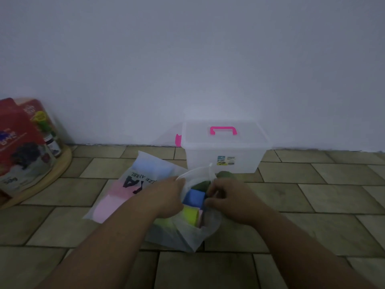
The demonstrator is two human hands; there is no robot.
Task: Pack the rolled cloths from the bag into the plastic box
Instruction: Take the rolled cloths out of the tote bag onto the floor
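Observation:
A translucent white bag (129,184) with black lettering lies on the tiled floor, its mouth open toward me. Inside show a blue rolled cloth (194,197), a yellow-green one (189,214), a dark green one (201,184), and pink and light blue shapes through the plastic. My left hand (166,197) grips the bag's left rim and holds it open. My right hand (231,200) pinches the right end of the blue roll at the bag's mouth. Just behind the bag, against the wall, stands the clear plastic box (225,155) with its lid shut and a pink handle (223,130) on top.
A round wooden tray (52,176) at the far left carries a large red-labelled tin (23,142) and small jars. A plain white wall runs close behind the box. Brick-pattern floor tiles stretch to the right and toward me.

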